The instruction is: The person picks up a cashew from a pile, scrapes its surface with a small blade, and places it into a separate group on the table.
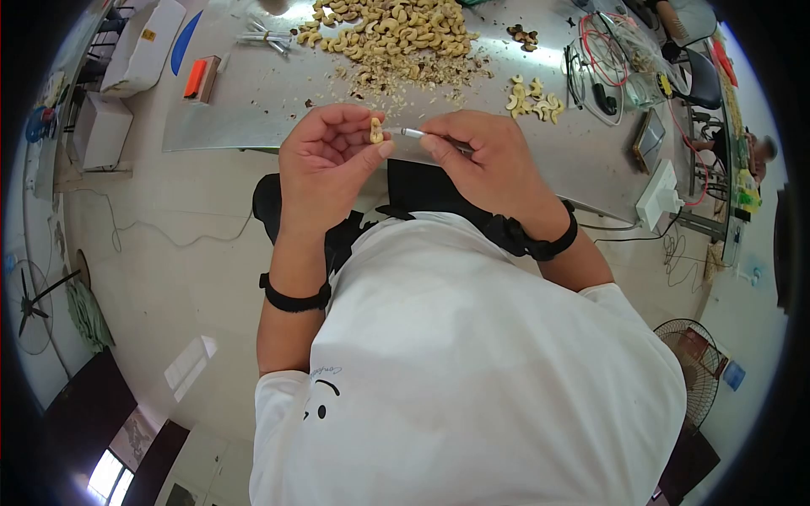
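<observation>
In the head view, my left hand [333, 164] pinches a single cashew nut [376, 131] between thumb and fingertips, just over the table's near edge. My right hand [485, 156] grips a slim silver pen-like tool [413, 132], its end pointing at the nut with a small gap between them. The tool's thin tip is too fine to make out. Beyond both hands, a large heap of cashew nuts [392, 29] lies on the metal table [253, 110], with crumbs and peel bits [396, 80] along its near side. A smaller group of pale cashews [536, 99] lies to the right.
Dark nut pieces [523, 37] lie near the back. An orange-and-brown block [201, 79] and several thin white-and-metal tools [268, 37] are at the left. Tangled cables [603, 63], a phone-like device [649, 141] and a white power strip [660, 194] sit at the right. Another person [751, 156] is far right.
</observation>
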{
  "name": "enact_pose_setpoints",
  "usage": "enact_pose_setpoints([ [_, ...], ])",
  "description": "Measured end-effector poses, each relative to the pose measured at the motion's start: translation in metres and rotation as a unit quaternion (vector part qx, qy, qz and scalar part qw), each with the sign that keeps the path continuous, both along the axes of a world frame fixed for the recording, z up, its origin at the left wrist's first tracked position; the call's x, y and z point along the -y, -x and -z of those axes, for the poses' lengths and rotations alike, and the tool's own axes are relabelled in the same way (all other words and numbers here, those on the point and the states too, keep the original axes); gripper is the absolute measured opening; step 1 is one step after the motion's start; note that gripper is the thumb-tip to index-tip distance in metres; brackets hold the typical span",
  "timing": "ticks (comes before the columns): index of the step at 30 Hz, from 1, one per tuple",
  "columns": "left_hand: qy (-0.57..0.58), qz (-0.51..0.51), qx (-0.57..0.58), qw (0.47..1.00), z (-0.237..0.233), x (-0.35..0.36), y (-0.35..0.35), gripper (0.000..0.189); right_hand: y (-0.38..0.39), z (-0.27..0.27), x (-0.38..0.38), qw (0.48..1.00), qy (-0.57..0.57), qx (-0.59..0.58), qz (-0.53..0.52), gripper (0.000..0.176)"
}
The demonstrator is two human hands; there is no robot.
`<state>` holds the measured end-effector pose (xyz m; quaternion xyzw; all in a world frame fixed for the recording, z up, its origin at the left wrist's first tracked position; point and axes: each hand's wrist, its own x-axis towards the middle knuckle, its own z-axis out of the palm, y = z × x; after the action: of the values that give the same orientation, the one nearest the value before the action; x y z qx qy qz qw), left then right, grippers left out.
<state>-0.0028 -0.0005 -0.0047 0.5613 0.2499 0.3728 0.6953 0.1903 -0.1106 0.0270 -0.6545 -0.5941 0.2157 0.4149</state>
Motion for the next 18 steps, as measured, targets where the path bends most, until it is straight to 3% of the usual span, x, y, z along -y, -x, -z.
enact_pose_setpoints([
  [8, -0.025, 0.006, -0.005, 1.0, 0.0009, -0.001, -0.0006, 0.037, -0.0041, -0.0044, -0.0016, 0.998, 0.058, 0.007, -0.021, 0.016],
  [18, -0.027, 0.005, -0.031, 0.999, -0.0022, -0.0034, -0.0016, 0.036, 0.0037, 0.0001, -0.002, 0.999, -0.013, 0.048, 0.015, 0.012],
])
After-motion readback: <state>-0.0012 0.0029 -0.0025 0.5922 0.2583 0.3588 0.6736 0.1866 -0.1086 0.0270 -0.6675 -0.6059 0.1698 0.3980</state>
